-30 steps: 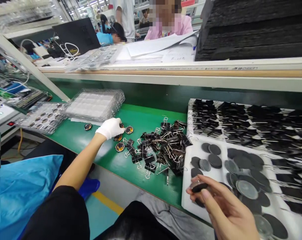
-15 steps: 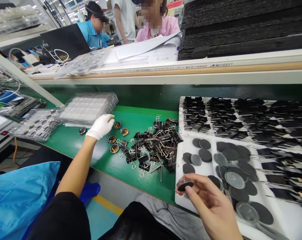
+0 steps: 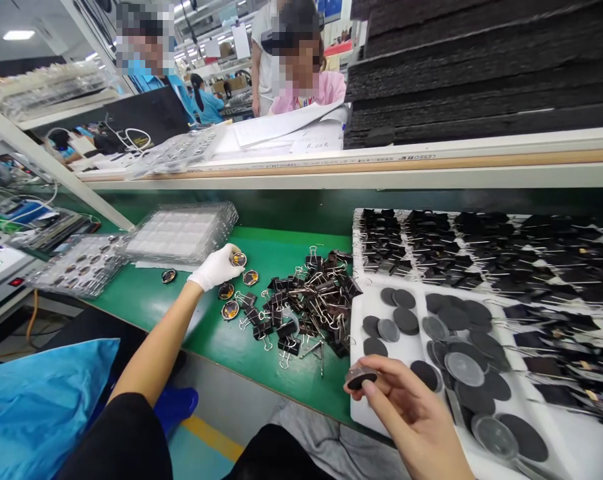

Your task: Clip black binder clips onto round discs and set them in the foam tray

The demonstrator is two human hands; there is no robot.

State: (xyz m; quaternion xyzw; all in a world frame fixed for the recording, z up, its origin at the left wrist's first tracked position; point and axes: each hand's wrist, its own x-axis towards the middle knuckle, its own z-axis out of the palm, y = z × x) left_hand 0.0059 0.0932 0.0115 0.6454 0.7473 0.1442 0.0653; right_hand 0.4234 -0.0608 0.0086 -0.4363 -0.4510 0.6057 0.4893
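Shifting rightward over the past half second, the white-gloved left hand [image 3: 215,269] is now pinching the edge of a round black-and-amber disc with a silvery rim [image 3: 238,260]; whether the disc is clearing the green tabletop [image 3: 274,248] cannot be told. Three similar discs [image 3: 250,277] are lying near it, left of a heap of black binder clips with silvery handles [image 3: 326,293]. By the near left corner of a white molded tray [image 3: 361,303], the bare right hand [image 3: 414,408] is grasping a clear-and-black round piece [image 3: 362,380] between thumb and fingers. Both objects are looking light and stiff; the disc's glossy face is probably slippery and easily scratched, its narrow rim offering the safest hold.
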